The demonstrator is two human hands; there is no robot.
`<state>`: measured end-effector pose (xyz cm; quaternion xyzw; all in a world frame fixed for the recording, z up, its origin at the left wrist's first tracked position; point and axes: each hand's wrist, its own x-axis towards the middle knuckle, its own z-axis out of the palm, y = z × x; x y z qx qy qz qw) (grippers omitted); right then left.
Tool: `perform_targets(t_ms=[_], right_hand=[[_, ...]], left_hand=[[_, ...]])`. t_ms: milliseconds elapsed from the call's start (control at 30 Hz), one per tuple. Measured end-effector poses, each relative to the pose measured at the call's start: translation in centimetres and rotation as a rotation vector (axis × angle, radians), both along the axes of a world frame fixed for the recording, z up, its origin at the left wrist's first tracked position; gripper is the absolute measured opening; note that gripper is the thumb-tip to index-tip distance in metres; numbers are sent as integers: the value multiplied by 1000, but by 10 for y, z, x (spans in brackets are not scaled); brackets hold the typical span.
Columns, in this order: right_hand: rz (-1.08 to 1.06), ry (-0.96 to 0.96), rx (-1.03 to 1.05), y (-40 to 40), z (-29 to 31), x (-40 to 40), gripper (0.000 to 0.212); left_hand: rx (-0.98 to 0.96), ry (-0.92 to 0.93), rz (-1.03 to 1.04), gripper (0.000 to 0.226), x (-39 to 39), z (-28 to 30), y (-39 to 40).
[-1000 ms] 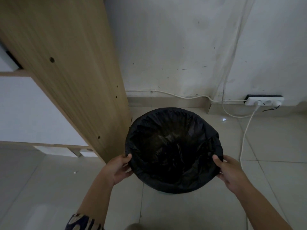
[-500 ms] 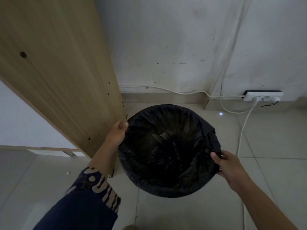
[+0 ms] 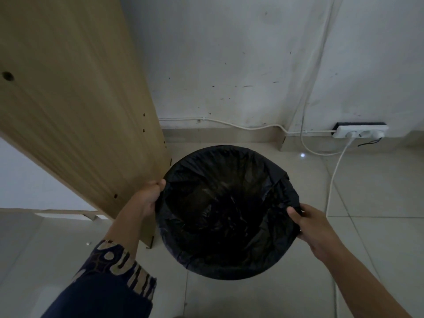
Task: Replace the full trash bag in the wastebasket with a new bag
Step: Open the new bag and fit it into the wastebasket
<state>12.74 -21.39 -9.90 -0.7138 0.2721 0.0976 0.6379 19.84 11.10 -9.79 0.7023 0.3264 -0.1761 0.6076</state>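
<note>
Our left hand (image 3: 146,198) has travelled up the left side of the rim since a second ago, when it sat at the near-left edge, and it now grips the black trash bag (image 3: 227,212) at the point nearest the wooden panel (image 3: 75,115); our right hand (image 3: 309,226) has barely shifted and keeps its place at the right edge. We read this as working round the rim to seat or free the bag's folded edge (which of the two we cannot tell from here, and the inside is too dark to show whether it holds rubbish). The bag lines the wastebasket (image 3: 229,274), which stands on the tiled floor (image 3: 367,203) just beside the panel's foot and near the wall, with a white power strip (image 3: 360,132) and its cable (image 3: 337,171) off to the right. Both hands are partly closed, fingers curled over the plastic at the rim, left thumb on top and right thumb pressing inward. The bag's mouth lies directly between them, stretched open and slightly rumpled on the right. If the edge is being fitted, the far rim looks already covered.
</note>
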Motion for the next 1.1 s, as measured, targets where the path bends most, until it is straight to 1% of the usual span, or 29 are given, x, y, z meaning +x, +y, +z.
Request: perform_targets(t_ms=[100,200,233,300,333,367,433,467,500,600,667,767,833,933,1000,1033,1100], right_hand=[[2,3,0,-1,-1,0,21],[38,48,63,-5,0,0,26],[53,77,77,-7,0,1,30],[43,109,49,-14,0,7,47],[21,99,23,-17,1,11,54],[5,78,8,-18,3,18,55],[1,39,-11,-18,4,34,42],[16,23,-15,-15,7,43,34],[32,3,-14,-12,8,51,31],[54,-52,-85,-4,6,76,34],[87,-82,-164,0,5,88,33],[182,-55,-195,2,1,105,27],[236,-16,-180,2,3,112,26],[226,35,-88,-3,3,119,24],[211,81,6,-6,5,121,21],[210,103,41,-7,6,122,19],[213,130,61,-8,7,124,19]], left_hand=[[20,-16,22,39,-2,1,-2],[13,-29,40,41,-6,0,2],[23,-32,37,45,-9,-1,3],[48,-12,34,60,-13,-4,5],[74,-3,35,68,-14,-4,5],[115,-8,27,72,-14,-5,5],[212,-56,-1,70,-11,-5,7],[261,-95,-29,66,-8,-4,6],[301,-135,-68,61,-5,-2,5],[407,-220,-184,48,12,2,-3],[452,-213,-235,44,22,1,-7],[419,-167,-221,36,33,-4,-8],[356,-148,-169,38,38,-6,-7],[206,-32,-112,42,44,-4,-5],[116,36,-112,42,46,-1,-2],[91,58,-123,42,46,-1,-1],[45,43,-100,40,47,-4,2]])
